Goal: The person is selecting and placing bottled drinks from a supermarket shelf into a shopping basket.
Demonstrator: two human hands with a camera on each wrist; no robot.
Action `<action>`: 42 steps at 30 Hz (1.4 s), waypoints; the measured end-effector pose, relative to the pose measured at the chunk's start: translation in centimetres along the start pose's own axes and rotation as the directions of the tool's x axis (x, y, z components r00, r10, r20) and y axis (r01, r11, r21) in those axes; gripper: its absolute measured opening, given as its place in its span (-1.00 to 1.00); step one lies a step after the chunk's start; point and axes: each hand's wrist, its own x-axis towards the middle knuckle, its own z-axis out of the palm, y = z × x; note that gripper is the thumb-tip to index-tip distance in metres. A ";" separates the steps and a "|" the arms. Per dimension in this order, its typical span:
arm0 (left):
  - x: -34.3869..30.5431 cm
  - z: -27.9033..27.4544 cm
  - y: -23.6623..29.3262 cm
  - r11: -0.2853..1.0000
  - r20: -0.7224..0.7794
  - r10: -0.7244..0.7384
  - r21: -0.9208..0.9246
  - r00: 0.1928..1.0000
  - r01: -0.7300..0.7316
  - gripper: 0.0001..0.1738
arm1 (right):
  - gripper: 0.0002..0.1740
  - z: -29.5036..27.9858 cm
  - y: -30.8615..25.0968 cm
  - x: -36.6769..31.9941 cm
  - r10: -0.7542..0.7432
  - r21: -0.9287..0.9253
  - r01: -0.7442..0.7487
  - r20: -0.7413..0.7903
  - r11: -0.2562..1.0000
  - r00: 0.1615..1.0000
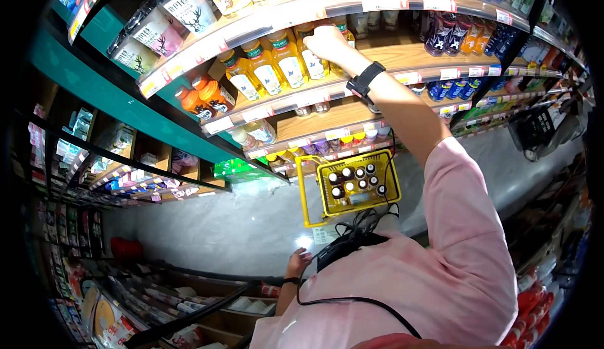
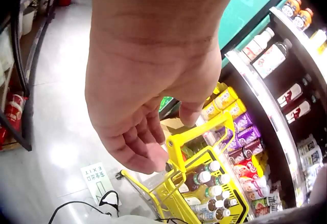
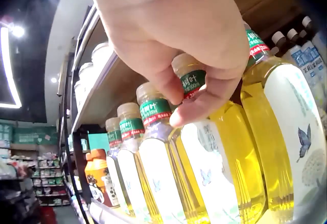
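In the right wrist view my right hand point(image 3: 179, 35) grips a yellow tea bottle point(image 3: 207, 157) by its neck, thumb and fingers curled round the green band below the cap. The bottle stands upright in a row of matching bottles point(image 1: 270, 66) on a middle shelf. My left hand point(image 2: 148, 91) hangs low with loosely bent fingers and nothing in them. Below it in the left wrist view is the yellow handle point(image 2: 202, 132) of a shopping cart. The cart's yellow basket point(image 1: 358, 159) holds several white-capped bottles point(image 1: 371, 168).
Orange bottles point(image 1: 217, 96) stand left of the tea row, and dark and orange drinks point(image 1: 443, 34) farther right. Large pouches point(image 1: 187, 3) line the shelf above. Grey floor point(image 1: 207, 223) runs between the shelves. A black cable point(image 1: 365, 299) crosses my pink shirt.
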 end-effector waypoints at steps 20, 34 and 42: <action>-21.5 46.4 42.7 -0.777 0.693 0.625 0.509 -0.359 -0.370 -0.43 | -0.23 0.6 7.9 -7.1 0.138 0.286 -0.060 -0.261 0.956 0.955; -20.0 49.9 48.4 -0.742 0.664 0.670 0.598 -0.332 -0.303 -0.74 | -0.30 0.3 7.5 -6.4 0.236 0.321 -0.191 -0.108 0.928 0.966; -21.1 48.3 42.9 -0.607 0.515 0.795 0.687 -0.322 -0.399 -0.46 | -0.28 3.9 12.8 -5.1 0.041 0.811 0.053 -0.094 0.582 0.995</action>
